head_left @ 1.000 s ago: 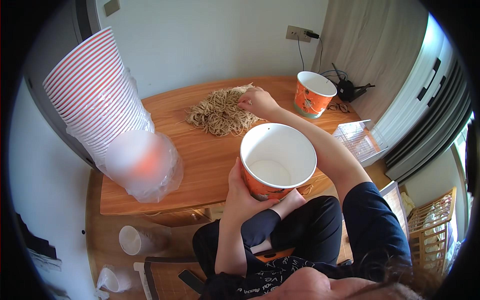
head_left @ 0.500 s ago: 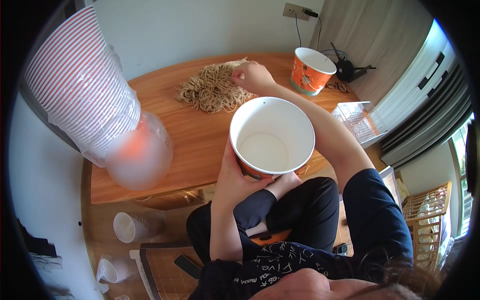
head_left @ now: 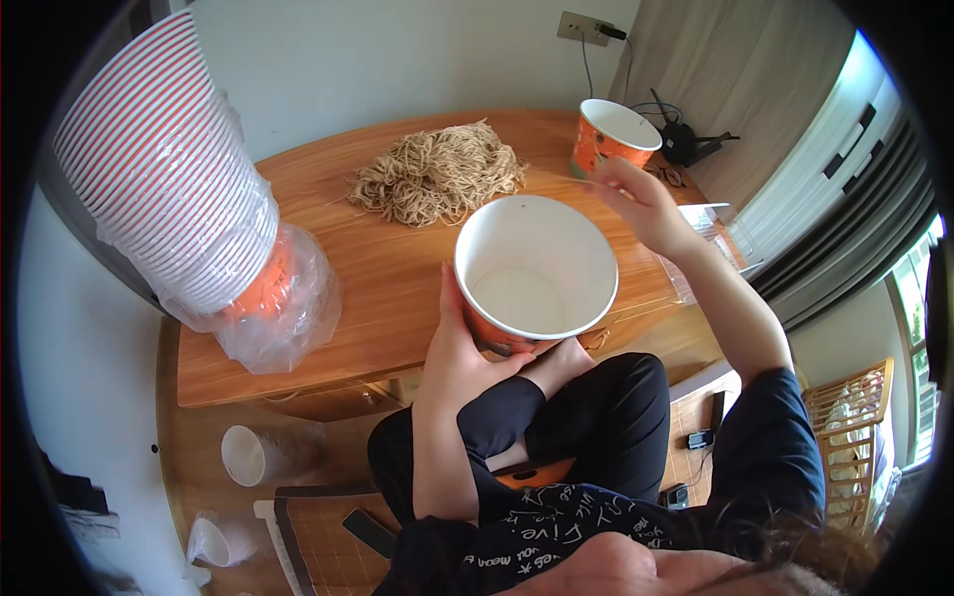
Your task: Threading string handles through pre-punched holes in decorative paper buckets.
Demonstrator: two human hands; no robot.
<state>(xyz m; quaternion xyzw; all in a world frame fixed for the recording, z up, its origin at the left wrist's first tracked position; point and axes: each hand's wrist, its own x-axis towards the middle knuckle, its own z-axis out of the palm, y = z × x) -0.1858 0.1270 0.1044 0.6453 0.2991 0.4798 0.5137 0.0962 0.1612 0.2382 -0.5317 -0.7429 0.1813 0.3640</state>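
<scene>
My left hand (head_left: 459,363) grips the side of a large paper bucket (head_left: 497,333), white inside and orange outside, tilted so its open top faces me above my crossed legs. The inside looks bare, with small dark holes near the rim. To the right of the bucket, my right hand (head_left: 636,199) is raised with its fingers pinched on a thin tan twine strand, of which only short bits show. Beyond the bucket lies a loose heap of tan twine (head_left: 437,171) on the wooden desk (head_left: 383,283).
A second orange bucket (head_left: 608,139) stands at the desk's far right, near a black router (head_left: 686,144) and a clear plastic rack (head_left: 715,243). At left leans a tall plastic-wrapped stack of buckets (head_left: 169,169). Below are white containers (head_left: 248,455) and a phone (head_left: 370,533).
My right hand has moved from the twine heap to the right and nearer, with a strand between its fingers. The bucket in my left hand has shifted slightly left.
</scene>
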